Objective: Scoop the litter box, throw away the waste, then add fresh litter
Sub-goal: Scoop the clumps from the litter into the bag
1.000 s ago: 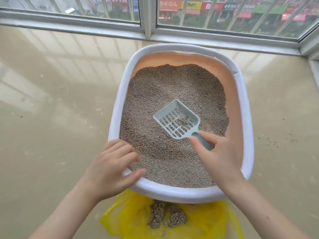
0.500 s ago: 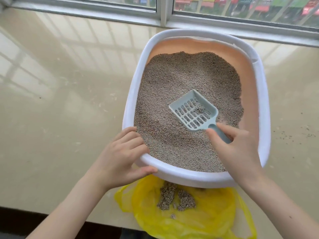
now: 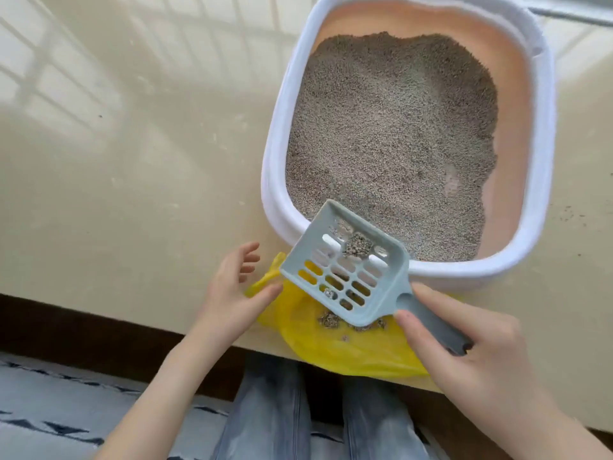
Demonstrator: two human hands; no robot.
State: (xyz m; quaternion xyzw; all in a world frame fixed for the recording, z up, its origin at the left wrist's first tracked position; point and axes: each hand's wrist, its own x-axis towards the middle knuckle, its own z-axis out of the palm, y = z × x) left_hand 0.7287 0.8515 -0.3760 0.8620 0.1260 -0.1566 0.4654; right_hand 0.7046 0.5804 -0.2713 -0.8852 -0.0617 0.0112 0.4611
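Observation:
A white-rimmed litter box [image 3: 277,134] with a peach inner wall holds grey litter [image 3: 391,127] on a beige ledge. My right hand [image 3: 464,346] grips the grey handle of a pale blue slotted scoop [image 3: 345,267]. The scoop hangs over the box's near rim and a yellow plastic bag [image 3: 331,350], with a small clump [image 3: 357,244] lying on its slots. Some clumps [image 3: 328,318] lie in the bag under the scoop. My left hand [image 3: 232,290] hovers with loose fingers beside the bag's left edge, thumb near the plastic.
The beige ledge [image 3: 132,161] stretches to the left of the box, with a dark front edge [image 3: 66,323] below it. Scattered litter grains [image 3: 569,214] lie right of the box. My jeans-clad legs [image 3: 272,413] and a grey patterned rug [image 3: 49,400] are below.
My right hand lifted the scoop out of the litter and brought it back over the yellow bag. My left hand came off the box rim and now hovers by the bag. The view tilted down.

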